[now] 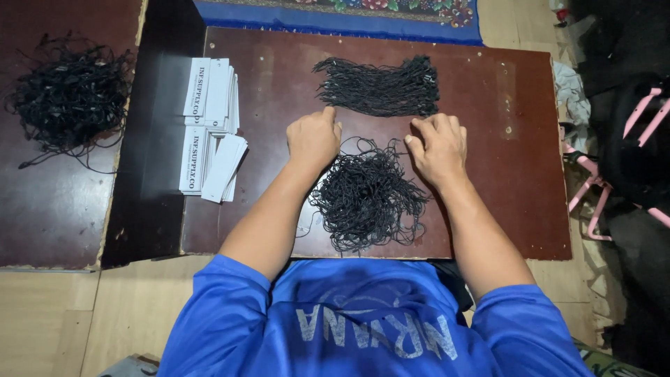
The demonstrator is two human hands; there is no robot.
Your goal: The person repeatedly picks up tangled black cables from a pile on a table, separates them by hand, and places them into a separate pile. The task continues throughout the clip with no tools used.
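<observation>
A tangled heap of black strings (366, 195) lies on the dark red-brown board (488, 174) in front of me. My left hand (314, 137) rests at the heap's upper left with its fingers curled. My right hand (436, 146) sits at the heap's upper right, fingertips pinching a thin string that runs between the two hands. Just beyond both hands lies a neat, straightened bundle of black strings (380, 87).
Stacks of white paper tags (209, 126) lie at the board's left end. A second dark board at far left carries another tangled pile of black strings (70, 94). A blue patterned rug (335, 17) lies behind. Pink-framed object (593, 188) and dark cloth are at right.
</observation>
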